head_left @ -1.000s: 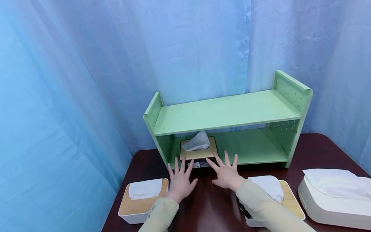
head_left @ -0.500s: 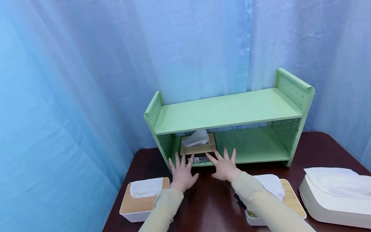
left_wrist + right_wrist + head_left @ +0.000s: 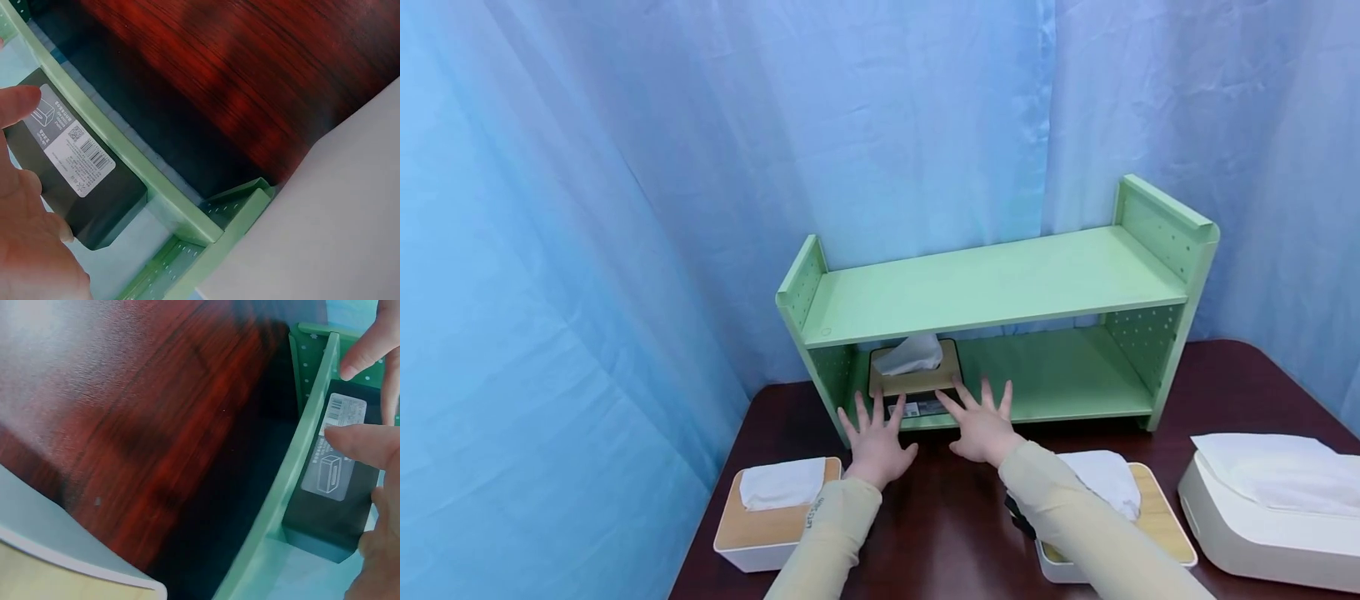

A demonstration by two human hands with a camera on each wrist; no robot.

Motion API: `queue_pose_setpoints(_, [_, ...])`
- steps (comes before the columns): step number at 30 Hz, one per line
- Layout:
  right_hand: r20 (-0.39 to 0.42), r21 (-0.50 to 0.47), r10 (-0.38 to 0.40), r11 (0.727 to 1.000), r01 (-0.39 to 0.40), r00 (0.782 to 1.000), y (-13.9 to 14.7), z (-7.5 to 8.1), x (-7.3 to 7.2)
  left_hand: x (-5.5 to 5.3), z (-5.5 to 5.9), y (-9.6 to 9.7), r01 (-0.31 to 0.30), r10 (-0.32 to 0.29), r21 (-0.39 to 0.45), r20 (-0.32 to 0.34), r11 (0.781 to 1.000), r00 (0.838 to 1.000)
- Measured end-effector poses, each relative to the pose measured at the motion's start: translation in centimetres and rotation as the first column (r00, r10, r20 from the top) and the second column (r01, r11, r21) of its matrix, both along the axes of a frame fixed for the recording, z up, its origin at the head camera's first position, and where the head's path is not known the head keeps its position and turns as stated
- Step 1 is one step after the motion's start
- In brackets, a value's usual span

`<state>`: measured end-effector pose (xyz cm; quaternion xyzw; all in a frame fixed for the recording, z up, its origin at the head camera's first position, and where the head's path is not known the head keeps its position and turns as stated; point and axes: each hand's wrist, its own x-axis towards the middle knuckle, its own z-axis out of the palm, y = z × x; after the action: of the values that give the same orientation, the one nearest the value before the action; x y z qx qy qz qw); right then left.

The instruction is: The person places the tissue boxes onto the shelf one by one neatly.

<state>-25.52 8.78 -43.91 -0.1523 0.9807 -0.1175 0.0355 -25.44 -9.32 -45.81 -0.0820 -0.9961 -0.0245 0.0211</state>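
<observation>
A black tissue box [image 3: 883, 385] with a light wood lid rests on the lower level of a green shelf [image 3: 985, 287], near its left end. A white tissue [image 3: 912, 355] sticks up from its slot. My left hand [image 3: 878, 446] reaches to the box's front left with spread fingers, and my right hand [image 3: 983, 429] does likewise at the front right. In the left wrist view, a fingertip of the hand [image 3: 31, 231] lies against the labelled front of the box [image 3: 115, 197]. In the right wrist view, the hand's thumb [image 3: 365, 442] overlaps the label.
A white tissue box with a wood top [image 3: 767, 530] stands at the front left of the dark red table [image 3: 940, 533]. Another wood-topped tissue box [image 3: 1156, 510] sits partly under my right sleeve. A larger white tissue box [image 3: 1270, 542] is at far right. Blue curtains [image 3: 910, 125] hang behind.
Both hands have moved slightly forward, fingers still spread. The black tissue box has slid back on the lower shelf, so the shelf's front edge now shows below it.
</observation>
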Motion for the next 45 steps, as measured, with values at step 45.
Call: queue_pose_setpoints(45, [-0.341, -0.303, -0.079, 0.952, -0.03, 0.937, 8.6, -1.6, 9.1, 7.3, -2.1, 3.0, 0.24, -0.194, 0.276, -0.184, 0.931, 0.964])
